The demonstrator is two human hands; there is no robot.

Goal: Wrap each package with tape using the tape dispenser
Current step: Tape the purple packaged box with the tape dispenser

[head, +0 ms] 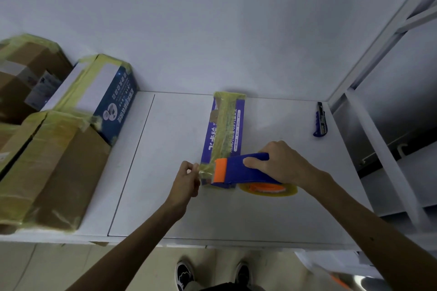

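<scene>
- Your right hand (281, 163) grips the blue tape dispenser (246, 169), with the fingers curled over its top and the thumb on the near side.
- The dispenser's orange blade end (221, 170) sits over the near end of the package (223, 130). Its tape roll (269, 190) hangs low, just above or on the table (272, 215); you cannot tell which.
- Your left hand (186, 179) pinches the free end of the yellowish tape (205, 169) between thumb and fingertips, just left of the package's near end.
- The package is a long blue box. It lies on the white table and points away from you, its far end close to the wall (212, 30). 1 strip of tape runs along its top.
- A blue utility knife (319, 120) lies at the far right of the table, well apart from the package.
- At the left stand a taped brown carton (54, 172) and, behind it, a taped blue-and-white box (106, 99).
</scene>
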